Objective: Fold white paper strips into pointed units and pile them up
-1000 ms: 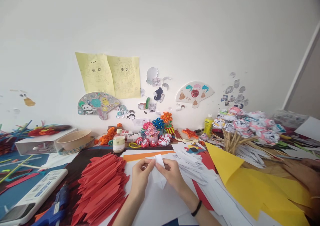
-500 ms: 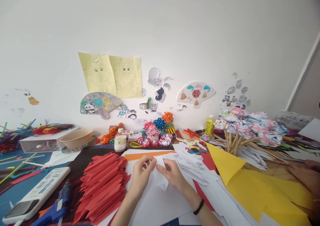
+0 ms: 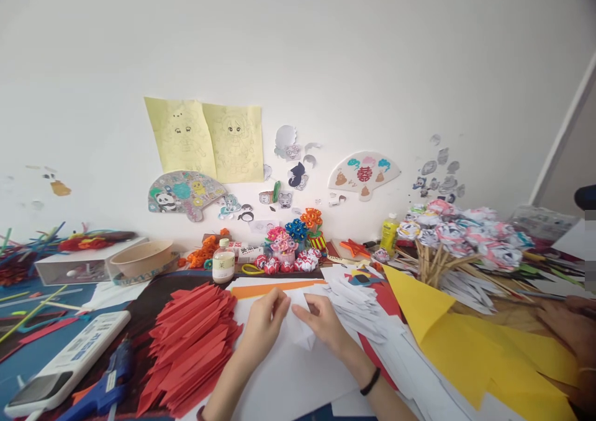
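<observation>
Between both hands is a small piece of folded white paper [image 3: 302, 334], its lower end pointed and hanging over white sheets [image 3: 274, 377] on the table. My left hand [image 3: 267, 315] pinches its left edge with thumb and fingers curled together. On the right edge, my right hand [image 3: 321, 320] grips it with the thumb on the near side; a black band circles that wrist. Left of my hands lies a thick stack of folded red paper strips [image 3: 195, 346]. A pile of folded white pieces [image 3: 358, 306] sits just right of them, and an orange sheet [image 3: 261, 290] lies behind.
At left are a blue glue gun [image 3: 109, 377] and a white power strip [image 3: 69, 365]. A small bottle [image 3: 223, 262] and craft flowers [image 3: 284, 244] stand at the back. Yellow sheets [image 3: 475, 346] and paper flowers on sticks [image 3: 460, 238] lie right. Another person's hand [image 3: 565, 321] rests far right.
Both hands keep hold of the folded white paper, with only slight shifts of the fingers. The paper's lower part has turned a little to the right. A dark object has appeared at the far right edge.
</observation>
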Demonstrator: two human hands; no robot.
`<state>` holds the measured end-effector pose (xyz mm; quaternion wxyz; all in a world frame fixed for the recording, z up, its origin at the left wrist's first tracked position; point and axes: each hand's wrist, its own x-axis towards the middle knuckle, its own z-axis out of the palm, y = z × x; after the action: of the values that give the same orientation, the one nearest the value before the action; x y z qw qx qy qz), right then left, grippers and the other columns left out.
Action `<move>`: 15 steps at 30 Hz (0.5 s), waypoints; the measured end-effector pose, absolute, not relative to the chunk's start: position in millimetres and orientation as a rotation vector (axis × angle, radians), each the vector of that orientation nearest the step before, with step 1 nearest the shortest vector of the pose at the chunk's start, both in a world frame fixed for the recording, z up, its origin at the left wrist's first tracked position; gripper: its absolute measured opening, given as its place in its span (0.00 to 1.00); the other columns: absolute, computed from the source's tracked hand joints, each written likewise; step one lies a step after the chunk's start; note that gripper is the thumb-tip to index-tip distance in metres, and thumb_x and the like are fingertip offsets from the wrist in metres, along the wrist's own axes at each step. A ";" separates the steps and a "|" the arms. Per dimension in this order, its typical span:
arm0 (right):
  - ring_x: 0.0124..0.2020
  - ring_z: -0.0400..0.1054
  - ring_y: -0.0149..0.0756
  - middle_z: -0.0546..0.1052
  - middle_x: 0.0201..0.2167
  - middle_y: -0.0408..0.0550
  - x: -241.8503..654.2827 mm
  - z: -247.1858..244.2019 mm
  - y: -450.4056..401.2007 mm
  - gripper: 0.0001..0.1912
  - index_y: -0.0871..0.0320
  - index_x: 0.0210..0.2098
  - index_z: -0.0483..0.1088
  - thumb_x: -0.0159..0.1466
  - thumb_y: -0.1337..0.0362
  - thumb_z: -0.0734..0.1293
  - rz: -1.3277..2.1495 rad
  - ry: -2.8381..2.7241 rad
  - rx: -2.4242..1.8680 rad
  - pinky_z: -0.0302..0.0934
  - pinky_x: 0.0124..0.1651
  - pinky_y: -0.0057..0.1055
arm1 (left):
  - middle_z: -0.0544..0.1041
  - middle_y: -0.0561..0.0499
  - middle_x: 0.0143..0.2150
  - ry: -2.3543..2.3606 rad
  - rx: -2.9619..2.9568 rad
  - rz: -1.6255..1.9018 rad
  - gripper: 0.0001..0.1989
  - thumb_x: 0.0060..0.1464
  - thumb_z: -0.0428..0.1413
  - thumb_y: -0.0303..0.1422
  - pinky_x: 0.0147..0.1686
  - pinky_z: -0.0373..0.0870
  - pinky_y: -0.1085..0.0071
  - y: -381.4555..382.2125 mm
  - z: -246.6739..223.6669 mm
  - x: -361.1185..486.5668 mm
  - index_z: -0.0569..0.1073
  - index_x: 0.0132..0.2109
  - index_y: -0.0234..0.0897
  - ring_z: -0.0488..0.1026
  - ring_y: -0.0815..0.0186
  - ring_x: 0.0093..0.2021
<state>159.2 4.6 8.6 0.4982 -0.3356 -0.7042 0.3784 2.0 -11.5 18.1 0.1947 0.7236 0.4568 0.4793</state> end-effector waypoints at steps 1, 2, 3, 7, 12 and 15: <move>0.21 0.43 0.26 0.48 0.18 0.36 159.1 7.8 5.2 0.23 0.57 0.16 0.51 0.58 0.53 0.65 0.907 -1.706 -0.825 0.39 0.23 0.26 | 0.65 0.56 0.22 1.294 2.046 1.351 0.15 0.59 0.47 0.40 0.24 0.55 0.75 -11.4 17.2 1.5 0.65 0.28 0.37 0.60 0.70 0.23; 0.21 0.42 0.26 0.47 0.18 0.36 159.1 7.0 5.7 0.24 0.57 0.16 0.50 0.58 0.54 0.65 0.901 -1.710 -0.837 0.38 0.23 0.26 | 0.64 0.57 0.21 1.314 2.051 1.361 0.15 0.59 0.47 0.40 0.24 0.54 0.75 -11.4 16.6 1.1 0.64 0.27 0.37 0.60 0.70 0.22; 0.21 0.42 0.26 0.46 0.19 0.36 159.1 6.4 6.1 0.24 0.56 0.17 0.49 0.59 0.54 0.65 0.897 -1.716 -0.847 0.38 0.23 0.26 | 0.64 0.57 0.21 1.335 2.046 1.367 0.15 0.59 0.47 0.40 0.24 0.54 0.75 -11.5 16.5 0.6 0.64 0.27 0.37 0.59 0.70 0.22; 0.22 0.44 0.27 0.48 0.19 0.36 161.3 4.7 8.1 0.22 0.56 0.18 0.50 0.60 0.56 0.63 0.759 -1.798 -0.891 0.39 0.24 0.27 | 0.69 0.55 0.23 1.338 2.042 1.329 0.14 0.57 0.50 0.40 0.25 0.58 0.75 -13.1 21.2 -0.8 0.69 0.29 0.37 0.63 0.69 0.23; 0.23 0.53 0.29 0.60 0.19 0.38 166.1 4.1 11.6 0.14 0.58 0.20 0.63 0.59 0.60 0.65 0.578 -1.847 -0.963 0.46 0.26 0.27 | 0.72 0.53 0.25 1.304 2.009 1.335 0.09 0.54 0.53 0.39 0.26 0.61 0.74 -12.8 24.3 -1.1 0.71 0.33 0.37 0.66 0.68 0.25; 0.31 0.63 0.35 0.71 0.32 0.46 170.4 4.9 15.9 0.11 0.57 0.37 0.70 0.57 0.59 0.67 0.573 -1.664 -1.012 0.56 0.31 0.28 | 0.74 0.52 0.25 1.274 1.817 1.329 0.11 0.53 0.54 0.40 0.26 0.63 0.73 -10.4 21.0 -0.1 0.68 0.32 0.37 0.69 0.67 0.25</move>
<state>170.4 15.9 4.9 0.5275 -0.4236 -0.6963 0.2398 -0.1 -10.4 21.0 0.2742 0.6755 0.4737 0.4941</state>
